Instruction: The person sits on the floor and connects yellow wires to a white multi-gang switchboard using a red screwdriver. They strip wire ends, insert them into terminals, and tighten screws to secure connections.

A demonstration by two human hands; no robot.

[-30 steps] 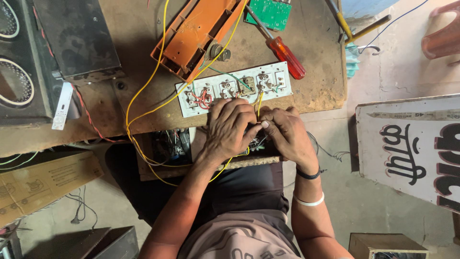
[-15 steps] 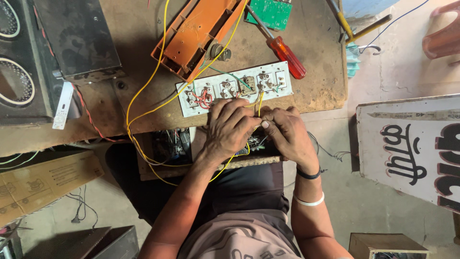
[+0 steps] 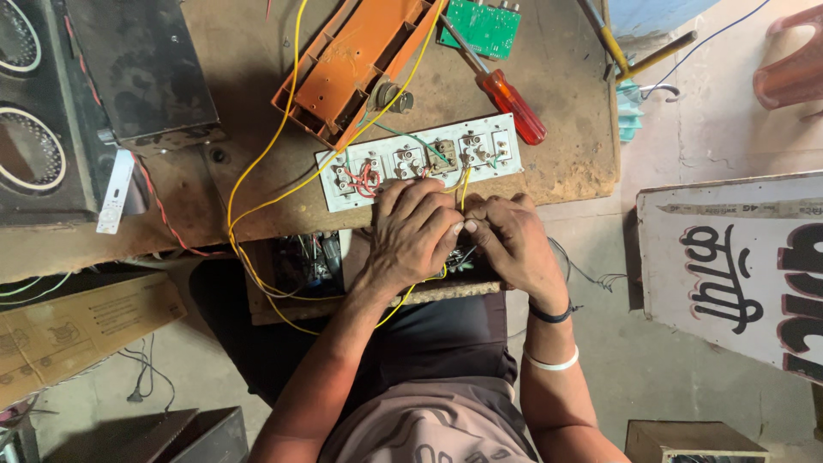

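Brown and worn, the tabletop [image 3: 549,163] is seen from above, with a pale concrete floor [image 3: 669,360] on the right. At the far left a black speaker box [image 3: 39,129] is stood, and a white signboard [image 3: 737,274] with bold black lettering is leaned at the right edge. An orange plastic casing [image 3: 351,60] is laid open and hollow side up, a yellow wire [image 3: 283,129] trailed across it. Near the table's front edge a white switch panel [image 3: 420,159] is laid back side up, its switch backs and red wiring exposed. A red-handled screwdriver [image 3: 506,99] is laid beside a green circuit board [image 3: 484,24]. Just below the panel, the left hand [image 3: 416,236] and right hand [image 3: 514,240] are brought together, fingertips pinched on the yellow wire's end.
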